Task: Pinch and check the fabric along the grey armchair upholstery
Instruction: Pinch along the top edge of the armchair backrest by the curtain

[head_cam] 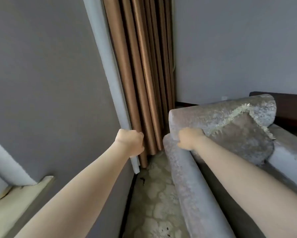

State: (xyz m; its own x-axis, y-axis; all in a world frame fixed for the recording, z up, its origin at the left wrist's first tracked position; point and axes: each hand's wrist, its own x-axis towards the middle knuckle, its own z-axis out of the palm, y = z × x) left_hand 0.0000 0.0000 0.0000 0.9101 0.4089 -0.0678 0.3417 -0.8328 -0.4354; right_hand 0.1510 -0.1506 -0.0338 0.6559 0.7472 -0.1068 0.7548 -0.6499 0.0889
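Two hands are showing here. The right hand [189, 138] is lying where the armrest [192, 186] is meeting the backrest [204, 115] of the grey armchair [285, 162], low on the right, its fingers curling onto the upholstery fabric [176, 152] as in a pinch. The left hand [129, 141] is making a fist beside the brown curtain [144, 74]; I cannot tell if it is holding something. I think the pinch should be lifting only a small fold and moving slowly along the rounded roll. The fabric is looking mottled and velvety; a fringed cushion [244, 134] is leaning there.
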